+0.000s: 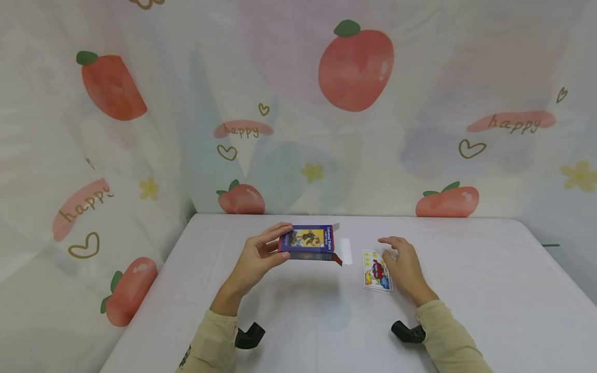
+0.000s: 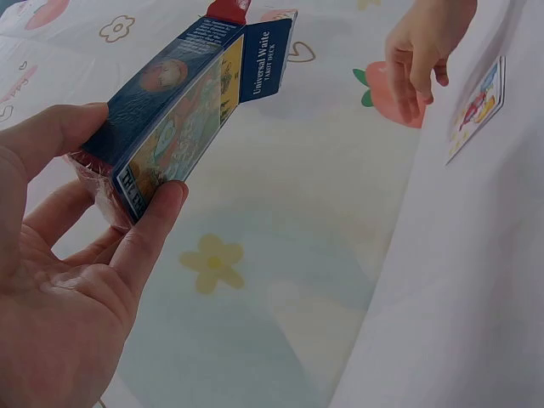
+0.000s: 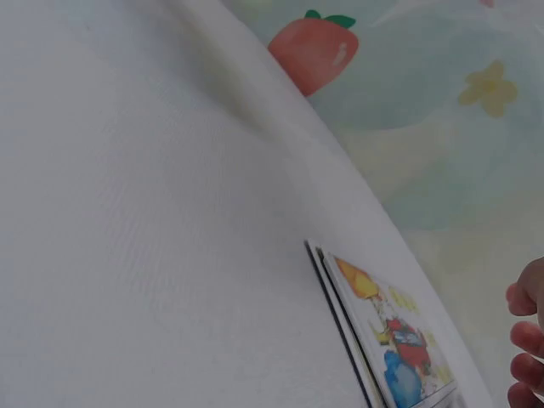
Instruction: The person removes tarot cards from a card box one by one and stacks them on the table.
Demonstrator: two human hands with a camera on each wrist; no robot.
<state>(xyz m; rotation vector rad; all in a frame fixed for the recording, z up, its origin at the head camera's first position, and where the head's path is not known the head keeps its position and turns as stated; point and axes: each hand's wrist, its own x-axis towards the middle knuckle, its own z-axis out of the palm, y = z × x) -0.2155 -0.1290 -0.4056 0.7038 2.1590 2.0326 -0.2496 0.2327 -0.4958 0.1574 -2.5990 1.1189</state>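
My left hand (image 1: 255,255) grips the closed end of a blue and red tarot card box (image 1: 309,242), with the thumb on one side and fingers on the other. Raised above the table, the box has its flaps (image 2: 265,58) folded out at the far end; its inside is hidden. A small stack of cards (image 1: 375,273) lies on the table to the right, its top card showing a colourful picture. My right hand (image 1: 407,265) hovers beside and partly over that stack in the head view, fingers loosely bent and holding nothing. In the right wrist view the fingers (image 3: 529,338) stand apart from the cards.
A white cloth covers the table (image 1: 298,321). Behind it and at the left hang printed curtains (image 1: 289,62) with fruit, hearts and flowers. A black wrist-worn piece (image 1: 250,335) sits by the left sleeve, and another black piece (image 1: 407,331) by the right sleeve.
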